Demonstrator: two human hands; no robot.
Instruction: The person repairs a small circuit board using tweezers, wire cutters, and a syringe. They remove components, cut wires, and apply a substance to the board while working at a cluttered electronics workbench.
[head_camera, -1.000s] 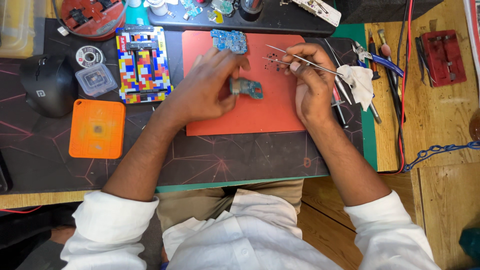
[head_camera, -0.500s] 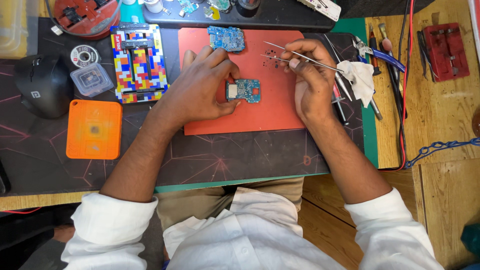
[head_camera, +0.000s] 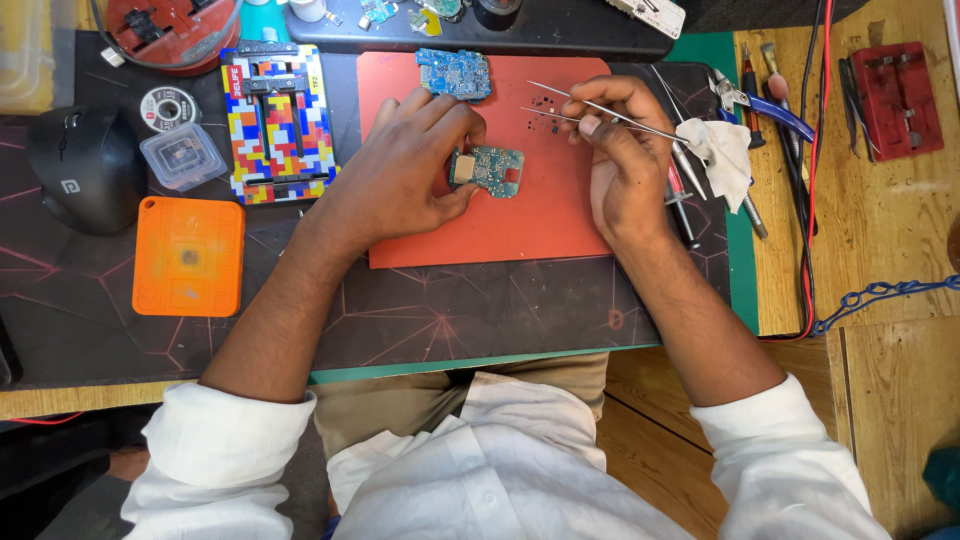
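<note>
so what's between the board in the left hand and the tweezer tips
In the head view only bare red mat with tiny dark specks separates the small circuit board from the tweezers.

1. The left hand (head_camera: 400, 175) lies palm down, fingers curled, thumb and fingertips pinching together at the hand's right edge.
2. The right hand (head_camera: 620, 160) is loosely fisted, thumb and forefinger pressed together, pointing left.
3. Both forearms are bare, sleeves rolled.

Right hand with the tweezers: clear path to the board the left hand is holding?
Probably yes. The right hand holds the tweezers tips-left just above the small circuit board; the left hand grips only its left edge, leaving bare red mat between.
</note>
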